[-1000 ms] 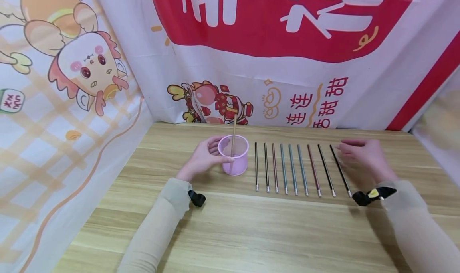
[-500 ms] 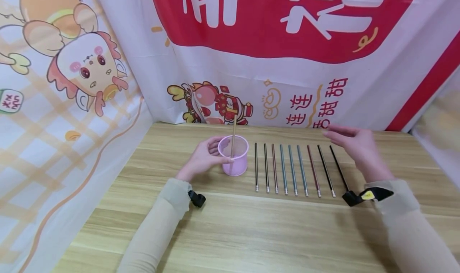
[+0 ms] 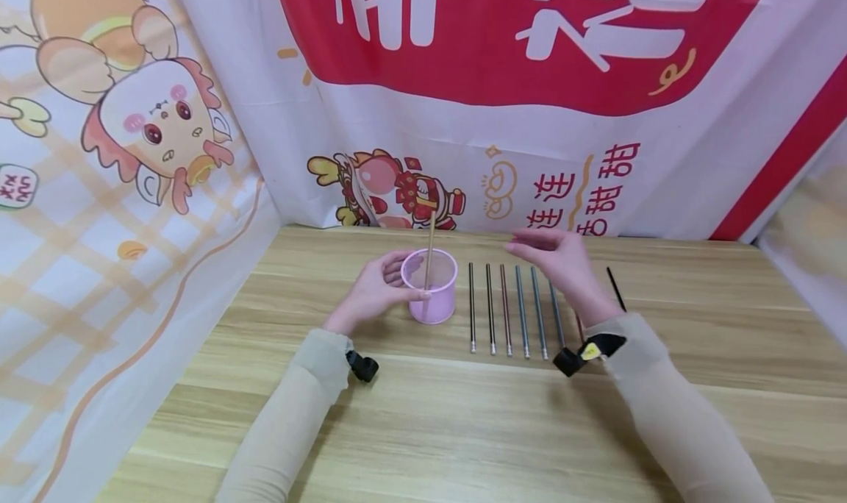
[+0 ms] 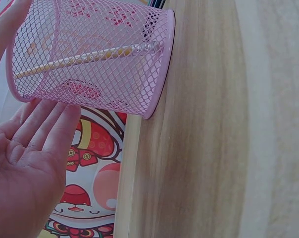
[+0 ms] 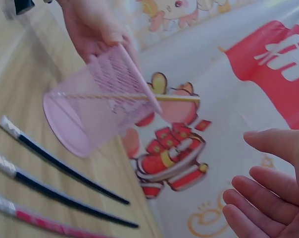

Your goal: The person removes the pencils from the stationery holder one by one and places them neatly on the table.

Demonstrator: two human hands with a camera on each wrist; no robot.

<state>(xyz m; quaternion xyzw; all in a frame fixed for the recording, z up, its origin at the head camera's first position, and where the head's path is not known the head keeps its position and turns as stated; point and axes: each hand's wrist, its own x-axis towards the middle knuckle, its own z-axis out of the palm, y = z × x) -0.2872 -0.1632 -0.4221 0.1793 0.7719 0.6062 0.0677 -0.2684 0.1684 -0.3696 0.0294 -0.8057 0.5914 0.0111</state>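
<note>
A pink mesh pencil cup [image 3: 440, 306] stands upright on the table with one yellowish pencil [image 3: 432, 234] leaning inside, its eraser end down. My left hand [image 3: 370, 291] holds the cup from its left side, thumb at the near rim and fingers behind. To the cup's right lies a row of several pencils [image 3: 520, 304], black, red and blue, erasers toward me. Over the far ends of the row hovers my right hand [image 3: 559, 260], thumb and fingers apart with nothing between them. Its wrist and forearm hide part of the right-hand pencils; the rightmost black pencil [image 3: 615, 286] shows beyond.
The wooden table [image 3: 423, 422] ends at a printed cloth backdrop [image 3: 397, 120] close behind the cup and pencils. Another printed cloth [image 3: 119, 268] borders the left side. A small black camera [image 3: 362, 367] sits on the left wrist.
My right hand has travelled left from the right end of the row, rising off the table and passing above the pencils toward the cup. The left hand and cup have stayed put.
</note>
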